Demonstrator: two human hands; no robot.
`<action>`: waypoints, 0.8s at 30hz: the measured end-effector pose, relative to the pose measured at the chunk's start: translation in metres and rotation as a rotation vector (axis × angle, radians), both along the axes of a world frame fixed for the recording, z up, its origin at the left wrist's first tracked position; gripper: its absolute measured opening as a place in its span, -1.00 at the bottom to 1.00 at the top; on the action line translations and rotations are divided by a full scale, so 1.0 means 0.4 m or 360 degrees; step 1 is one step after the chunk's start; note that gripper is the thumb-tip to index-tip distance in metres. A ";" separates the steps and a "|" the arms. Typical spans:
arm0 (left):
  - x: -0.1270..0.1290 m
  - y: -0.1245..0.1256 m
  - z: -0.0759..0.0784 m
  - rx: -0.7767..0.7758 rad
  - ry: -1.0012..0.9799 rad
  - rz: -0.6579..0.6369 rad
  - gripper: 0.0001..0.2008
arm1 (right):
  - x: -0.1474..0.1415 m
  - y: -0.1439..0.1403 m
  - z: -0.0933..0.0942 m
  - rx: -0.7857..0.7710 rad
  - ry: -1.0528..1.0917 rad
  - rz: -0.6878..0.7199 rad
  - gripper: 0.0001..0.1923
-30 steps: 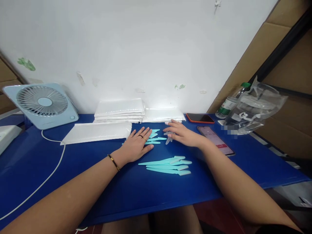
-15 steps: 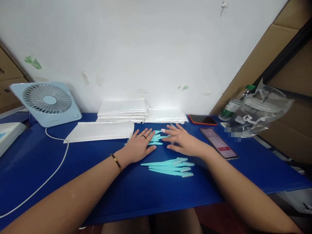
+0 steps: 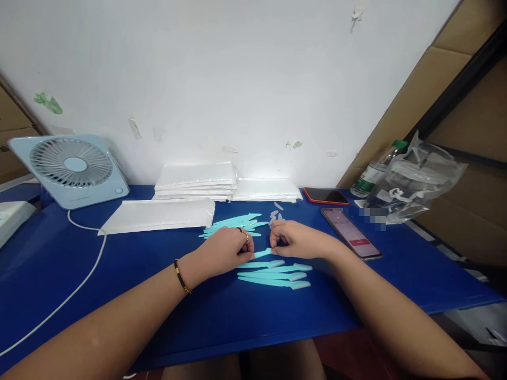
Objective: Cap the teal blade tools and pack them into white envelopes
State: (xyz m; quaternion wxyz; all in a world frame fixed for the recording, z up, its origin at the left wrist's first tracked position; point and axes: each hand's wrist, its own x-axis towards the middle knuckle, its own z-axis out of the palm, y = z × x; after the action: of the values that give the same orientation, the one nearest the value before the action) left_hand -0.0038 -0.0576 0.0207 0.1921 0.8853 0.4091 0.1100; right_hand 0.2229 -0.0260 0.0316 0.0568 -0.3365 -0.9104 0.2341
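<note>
A turquoise eyebrow razor (image 3: 262, 254) is stretched between my two hands. My left hand (image 3: 226, 250) is closed on its handle end. At the head end, the fingers of my right hand (image 3: 295, 239) are pinched together, partly hiding that tip. Just below, several capped eyebrow razors (image 3: 273, 275) lie side by side on the table, pale covers pointing right. Behind my left hand is a loose pile of turquoise razors (image 3: 225, 224). Small translucent blade caps (image 3: 274, 214) lie scattered beyond my right fingers.
White plastic-wrapped packets (image 3: 194, 182) are stacked against the wall, one flat packet (image 3: 158, 215) in front. A blue fan (image 3: 75, 166) with a cable stands left. To the right are two phones (image 3: 352, 235), a bottle (image 3: 372, 171) and a bagged cup (image 3: 414, 182). The blue table (image 3: 222, 322) ends near my lap.
Both hands were spread flat over the pile and caps. They have drawn nearer to me and closed on one razor, uncovering the pile and the loose caps. The view shifted slightly.
</note>
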 end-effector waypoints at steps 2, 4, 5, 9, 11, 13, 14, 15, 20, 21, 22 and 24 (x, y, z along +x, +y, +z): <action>-0.008 0.008 -0.002 0.0020 0.0046 0.0077 -0.81 | -0.011 0.001 -0.005 0.0031 0.0037 -0.0022 -0.92; -0.021 0.018 0.002 0.0067 0.0089 0.0148 -0.80 | -0.019 0.004 -0.005 0.0062 0.0064 -0.0054 -0.90; -0.028 0.023 0.006 0.0096 0.0109 0.0185 -0.80 | -0.022 0.006 -0.004 0.0081 0.0085 -0.0072 -0.88; -0.055 0.043 0.019 0.0203 0.0214 0.0317 -0.81 | -0.029 0.031 -0.014 0.0167 0.0164 -0.0136 -0.86; -0.066 0.053 0.020 0.0221 0.0271 0.0358 -0.81 | -0.023 0.049 -0.021 0.0167 0.0176 -0.0203 -0.86; -0.072 0.060 0.017 0.0236 0.0285 0.0399 -0.82 | -0.010 0.062 -0.022 0.0179 0.0211 -0.0326 -0.85; -0.074 0.061 0.016 0.0258 0.0272 0.0419 -0.83 | -0.003 0.064 -0.019 0.0187 0.0233 -0.0375 -0.85; -0.073 0.059 0.015 0.0279 0.0247 0.0431 -0.83 | 0.004 0.062 -0.014 0.0186 0.0247 -0.0388 -0.84; -0.040 0.018 0.022 0.0097 0.0136 0.0251 -0.70 | 0.003 0.013 0.015 -0.0028 0.0080 0.0015 -0.79; -0.031 0.008 0.024 0.0049 0.0143 0.0200 -0.70 | -0.005 0.003 0.017 -0.0050 0.0031 0.0061 -0.78; -0.023 0.000 0.025 0.0012 0.0162 0.0160 -0.72 | -0.013 -0.005 0.017 -0.0059 -0.0011 0.0082 -0.79; -0.013 -0.008 0.026 -0.0046 0.0216 0.0130 -0.78 | -0.026 -0.009 0.014 -0.0065 -0.0038 0.0079 -0.82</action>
State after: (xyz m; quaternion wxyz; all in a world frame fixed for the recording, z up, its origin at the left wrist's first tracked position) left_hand -0.0091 -0.0608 0.0311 0.1720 0.8704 0.4583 0.0517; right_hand 0.2123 -0.0296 0.0370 0.0332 -0.3177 -0.9140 0.2500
